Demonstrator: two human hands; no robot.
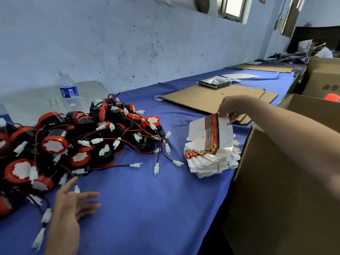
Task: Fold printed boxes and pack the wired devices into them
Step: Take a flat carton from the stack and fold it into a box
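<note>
Fingertips (225,115) of the right hand (230,109) pinch the upper edge of a flat printed box blank (209,132), tilted up off the stack of blanks (211,161) that rests on the blue table cloth (143,208) just beside a large brown carton (276,190) at the table's right edge. The raised blank shows its white inner side and a red-and-black printed strip running down its middle; its lower corner meets the top of the stack. Across the cloth, the left hand (71,205) lies open and empty, fingers spread and loose, at the near edge of a heap of wired devices (73,137): round black bodies with red rims and white centres, trailing red and black wires that end in white plastic connectors (136,165). Several connectors lie scattered on the cloth between the heap and the stack, and one sits just by the left hand's fingers. Behind the heap a clear water bottle (69,91) with a blue label stands upright near the wall. Farther along the table a flat sheet of brown cardboard (211,98) lies on the cloth with a dark wrapped packet (214,82) on its far end.
</note>
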